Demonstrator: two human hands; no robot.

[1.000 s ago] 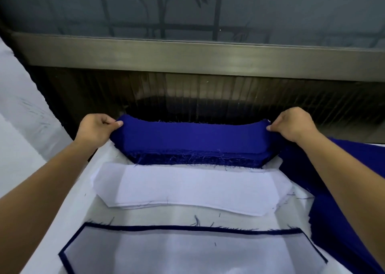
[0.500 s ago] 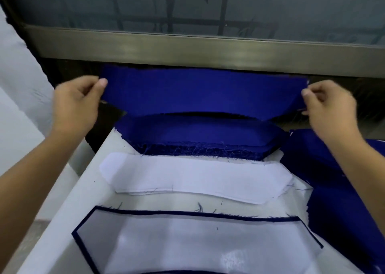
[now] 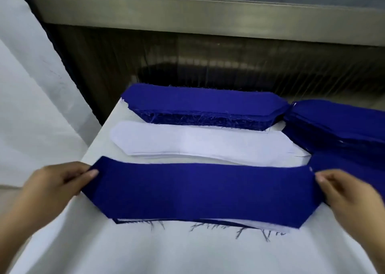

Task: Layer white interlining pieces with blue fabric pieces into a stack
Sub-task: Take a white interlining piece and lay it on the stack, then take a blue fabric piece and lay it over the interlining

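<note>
Head view, both hands in frame. Left hand (image 3: 60, 182) pinches the left end of a single blue fabric piece (image 3: 200, 190), thumb on top. Right hand (image 3: 343, 192) pinches the right end the same way. The piece is stretched flat between them, over the near part of the white-covered desk (image 3: 145, 250).

Under its near edge a thin layered stack (image 3: 260, 224) shows: white interlining with a dark blue edge beneath, frayed threads sticking out toward the camera. Whether the held piece already rests fully on the stack or is slightly above it is hard to judge; the hands are motion-blurred.

Beyond it, apart: a pile of white interlining pieces (image 3: 200, 142). Behind that, a thick pile of blue pieces (image 3: 206, 109), cut edges frayed. More blue fabric (image 3: 337, 125) is heaped at the right, just beside both piles.
</note>
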